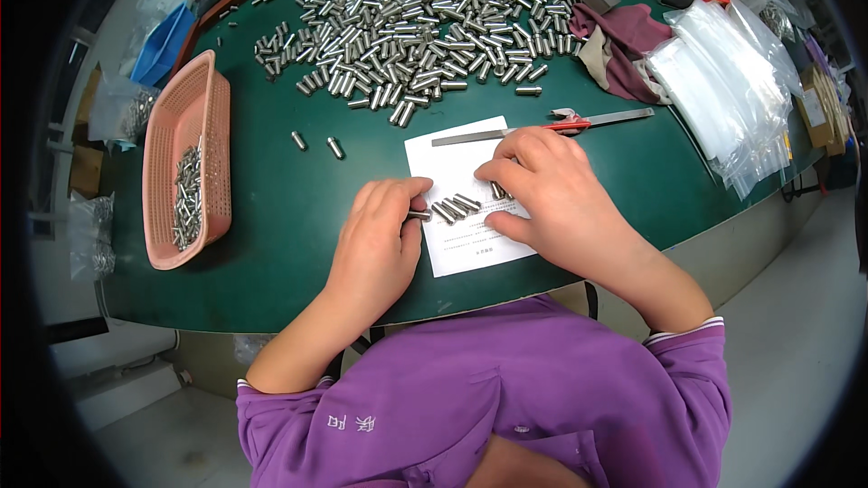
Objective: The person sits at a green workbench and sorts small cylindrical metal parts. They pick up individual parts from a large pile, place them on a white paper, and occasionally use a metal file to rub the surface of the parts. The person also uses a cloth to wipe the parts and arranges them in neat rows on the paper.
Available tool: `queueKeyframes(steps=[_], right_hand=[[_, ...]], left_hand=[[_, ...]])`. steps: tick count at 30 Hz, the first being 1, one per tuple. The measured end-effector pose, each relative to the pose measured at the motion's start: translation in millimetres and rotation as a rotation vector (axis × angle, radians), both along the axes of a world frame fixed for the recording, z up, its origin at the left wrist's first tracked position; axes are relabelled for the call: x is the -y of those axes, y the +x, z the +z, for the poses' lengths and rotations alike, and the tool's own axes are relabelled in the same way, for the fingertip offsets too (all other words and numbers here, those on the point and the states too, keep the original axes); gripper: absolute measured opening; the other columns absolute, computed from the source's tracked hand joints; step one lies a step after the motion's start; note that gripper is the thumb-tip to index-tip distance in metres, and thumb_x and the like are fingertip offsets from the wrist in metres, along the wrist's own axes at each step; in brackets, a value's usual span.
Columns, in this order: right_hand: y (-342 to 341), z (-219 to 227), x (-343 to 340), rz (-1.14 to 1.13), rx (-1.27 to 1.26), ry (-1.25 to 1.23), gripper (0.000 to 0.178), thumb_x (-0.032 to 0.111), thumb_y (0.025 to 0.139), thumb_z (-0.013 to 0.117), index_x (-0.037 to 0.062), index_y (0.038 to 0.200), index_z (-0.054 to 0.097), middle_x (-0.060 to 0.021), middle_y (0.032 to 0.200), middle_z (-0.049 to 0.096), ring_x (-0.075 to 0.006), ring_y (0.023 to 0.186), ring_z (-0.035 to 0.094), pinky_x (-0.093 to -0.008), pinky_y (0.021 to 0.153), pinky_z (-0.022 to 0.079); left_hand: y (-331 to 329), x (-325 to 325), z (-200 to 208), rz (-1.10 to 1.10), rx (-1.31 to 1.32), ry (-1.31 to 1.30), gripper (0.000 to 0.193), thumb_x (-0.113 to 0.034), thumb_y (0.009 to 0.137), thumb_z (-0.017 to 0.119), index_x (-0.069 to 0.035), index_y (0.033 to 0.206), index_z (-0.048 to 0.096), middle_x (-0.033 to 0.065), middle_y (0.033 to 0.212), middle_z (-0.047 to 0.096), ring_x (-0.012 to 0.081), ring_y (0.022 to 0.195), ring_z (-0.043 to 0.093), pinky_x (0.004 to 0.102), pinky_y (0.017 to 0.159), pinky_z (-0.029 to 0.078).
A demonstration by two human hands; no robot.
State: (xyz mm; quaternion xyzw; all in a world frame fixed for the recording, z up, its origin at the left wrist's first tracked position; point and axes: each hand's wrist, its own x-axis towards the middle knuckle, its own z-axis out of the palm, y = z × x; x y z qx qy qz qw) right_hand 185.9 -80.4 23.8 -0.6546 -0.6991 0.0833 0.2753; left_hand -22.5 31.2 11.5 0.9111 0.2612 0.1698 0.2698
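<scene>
My left hand [371, 230] is closed, with a short metal pin [419, 215] between thumb and fingers at the left edge of a white printed sheet [457, 258]. To the right of that pin, several shiny metal pins [449, 210] lie slanted side by side on the paper. My right hand [559, 194] curls round a few more metal pins [498, 191] at the sheet's right side. Its fingers and palm partly hide them, and the thumb stands apart from the index finger.
A large heap of metal pins [416, 27] covers the far table. A pink basket [220, 117] holding small metal parts stands left. Beyond the paper lies a flat file [470, 136] with a red handle. Plastic bags [723, 81] and a maroon cloth [628, 45] lie right.
</scene>
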Motion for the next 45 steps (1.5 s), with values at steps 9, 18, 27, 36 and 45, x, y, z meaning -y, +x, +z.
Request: queueKeyframes(steps=[9,18,27,36,45], right_hand=[[11.2,-5.5,-8.0,0.079,-0.11,-0.058,0.032,0.004,0.075,0.071,0.0057,0.107,0.066,-0.0115,0.103,0.062,-0.0306,0.1,0.059,-0.0413,0.088,0.048],[8.4,-0.7,-6.7,0.002,-0.203,-0.126,0.034,0.0,0.076,0.07,0.0037,0.11,0.065,-0.0132,0.098,0.064,-0.0316,0.087,0.064,-0.0408,0.078,0.053],[10.5,-4.3,-10.4,0.023,-0.14,-0.104,0.033,0.005,0.076,0.073,0.006,0.108,0.067,-0.0112,0.094,0.064,-0.0298,0.088,0.064,-0.041,0.077,0.052],[9.8,1.9,-4.8,0.021,-0.1,-0.115,0.032,0.01,0.073,0.077,0.0088,0.104,0.067,-0.0082,0.089,0.063,-0.028,0.088,0.063,-0.0409,0.078,0.05],[4.5,0.5,-0.5,0.007,-0.145,-0.098,0.043,0.011,0.072,0.078,0.0062,0.111,0.061,-0.0104,0.092,0.061,-0.0316,0.09,0.06,-0.0427,0.079,0.049]], left_hand=[[9.0,4.9,-3.4,0.003,0.104,0.058,0.044,0.013,0.078,0.061,-0.003,0.119,0.059,0.011,0.108,0.06,0.025,0.09,0.058,0.0351,0.078,0.05],[15.2,11.2,4.5,0.013,-0.028,-0.089,0.043,-0.008,0.076,0.079,-0.002,0.115,0.062,0.0102,0.107,0.057,0.0201,0.078,0.057,0.0331,0.069,0.051],[26.7,4.6,-5.6,-0.065,0.082,-0.032,0.037,-0.004,0.074,0.078,-0.002,0.109,0.065,0.0109,0.103,0.058,0.025,0.084,0.06,0.0354,0.071,0.051],[22.2,3.2,-6.8,-0.086,0.084,-0.04,0.041,-0.001,0.074,0.077,-0.003,0.112,0.064,0.0111,0.104,0.059,0.0249,0.087,0.06,0.0336,0.073,0.051],[12.1,0.4,7.3,-0.004,0.033,-0.154,0.055,0.002,0.073,0.077,-0.003,0.125,0.058,0.0078,0.108,0.057,0.0173,0.084,0.056,0.029,0.072,0.049]])
